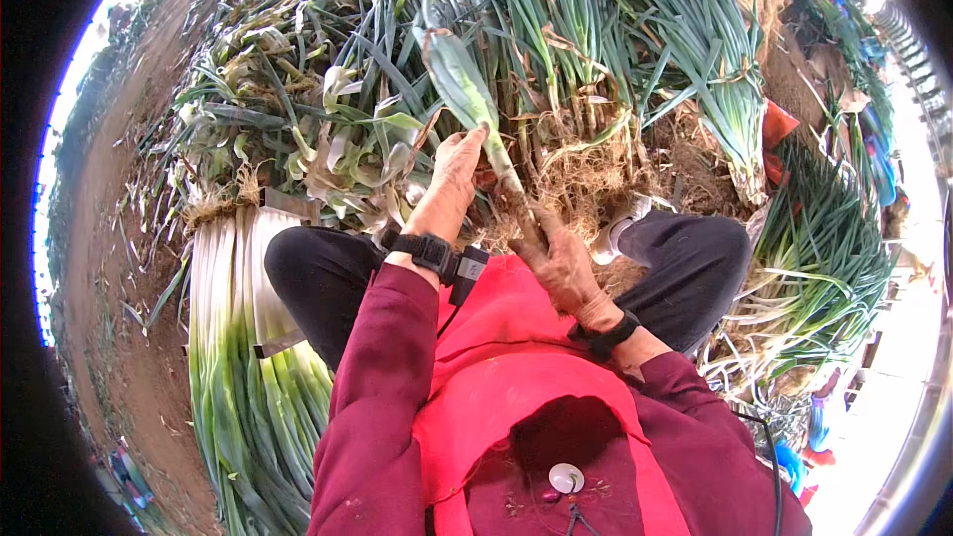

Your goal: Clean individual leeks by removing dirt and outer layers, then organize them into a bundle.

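A leek-like green onion (503, 165) with a pale, soil-stained shaft and broad green leaves lies across in front of me, leaves pointing away. My left hand (456, 167) grips it with thumb and fingers where the leaves begin. Around its lower, dirty end my right hand (558, 257) is closed. Just beyond both hands stand unpeeled green onions (588, 97) with brown dry leaves and tangled roots. To the left, cleaned long green onions (238, 298) with white shafts lie side by side on a metal rack (287, 205), roots away from me.
Stripped leaves and peelings (327, 141) are heaped ahead on the left. A tied bundle of green onions (733, 104) lies at the right, with thinner green onions (811, 268) nearer. My bent knees (681, 260) flank the red apron. Bare soil (126, 238) shows at the far left.
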A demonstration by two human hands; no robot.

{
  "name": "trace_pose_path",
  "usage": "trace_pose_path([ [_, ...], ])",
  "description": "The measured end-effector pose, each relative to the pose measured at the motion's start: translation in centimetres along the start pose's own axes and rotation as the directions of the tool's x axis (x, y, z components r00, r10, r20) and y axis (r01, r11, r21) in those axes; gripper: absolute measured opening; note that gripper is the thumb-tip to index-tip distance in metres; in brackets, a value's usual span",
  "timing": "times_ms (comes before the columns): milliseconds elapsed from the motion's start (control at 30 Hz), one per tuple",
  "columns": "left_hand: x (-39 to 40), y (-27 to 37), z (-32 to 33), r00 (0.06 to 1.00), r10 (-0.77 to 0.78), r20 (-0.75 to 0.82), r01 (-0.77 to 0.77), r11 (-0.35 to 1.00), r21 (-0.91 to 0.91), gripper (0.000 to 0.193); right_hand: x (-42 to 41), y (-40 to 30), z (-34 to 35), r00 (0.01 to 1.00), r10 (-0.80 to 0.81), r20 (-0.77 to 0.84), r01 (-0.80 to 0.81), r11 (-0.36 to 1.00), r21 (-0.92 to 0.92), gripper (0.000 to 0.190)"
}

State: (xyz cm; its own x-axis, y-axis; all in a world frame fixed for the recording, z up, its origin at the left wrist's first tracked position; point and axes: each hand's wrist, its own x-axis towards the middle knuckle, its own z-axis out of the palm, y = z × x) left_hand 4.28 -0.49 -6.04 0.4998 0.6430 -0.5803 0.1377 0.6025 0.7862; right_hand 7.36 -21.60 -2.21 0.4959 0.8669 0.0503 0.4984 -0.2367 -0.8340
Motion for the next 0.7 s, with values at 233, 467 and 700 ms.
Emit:
trace_pose_path([
  [233, 1.3, -2.1, -1.1, 0.983, -0.024, -0.184, 0.005, 0.994, -0.105, 0.023, -0.5, 0.2, 0.7, 0.998, 0.058, 0.028, -0.053, 0.986, -0.157, 0.052],
  [467, 1.3, -3.2, -0.5, 0.919, 0.181, -0.351, -0.172, 0.983, 0.056, 0.02, -0.3, 0.3, 1.2, 0.987, 0.156, 0.03, -0.154, 0.987, -0.051, 0.048],
  [700, -1.3, -3.3, 0.0, 0.82, 0.489, -0.296, -0.335, 0.831, 0.444, 0.019, 0.5, 1.1, 2.3, 0.964, 0.262, -0.049, -0.258, 0.964, 0.062, 0.05],
])
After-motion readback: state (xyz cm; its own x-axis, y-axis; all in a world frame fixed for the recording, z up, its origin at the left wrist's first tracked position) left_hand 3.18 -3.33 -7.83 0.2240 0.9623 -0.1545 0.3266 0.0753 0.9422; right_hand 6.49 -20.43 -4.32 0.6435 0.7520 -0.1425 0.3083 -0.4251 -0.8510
